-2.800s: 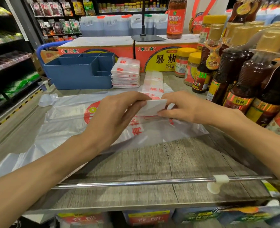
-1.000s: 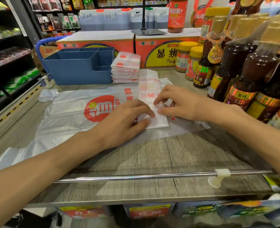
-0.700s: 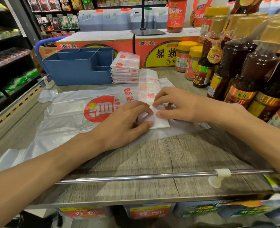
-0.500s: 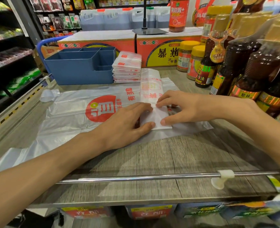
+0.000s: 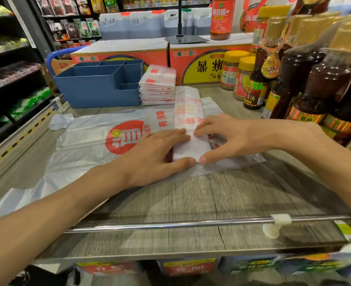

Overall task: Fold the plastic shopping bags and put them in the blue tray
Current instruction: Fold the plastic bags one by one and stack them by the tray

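the flat plastic bag (image 5: 100, 141) on the worktop carries a red roundel and red characters, among them 有 and 超市. the tall red-labelled bottle (image 5: 220, 17) on the boxes reads 黄豆酱+. the right cardboard box (image 5: 203, 65) shows large black characters upside down on yellow, one of them 麻. the small dark bottle (image 5: 253, 93) has 香油 on its label. other labels are too blurred to read.

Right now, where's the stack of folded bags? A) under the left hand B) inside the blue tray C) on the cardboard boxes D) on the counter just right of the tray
D: the stack of folded bags sits on the counter against the right side of the blue tray, not in any compartment.
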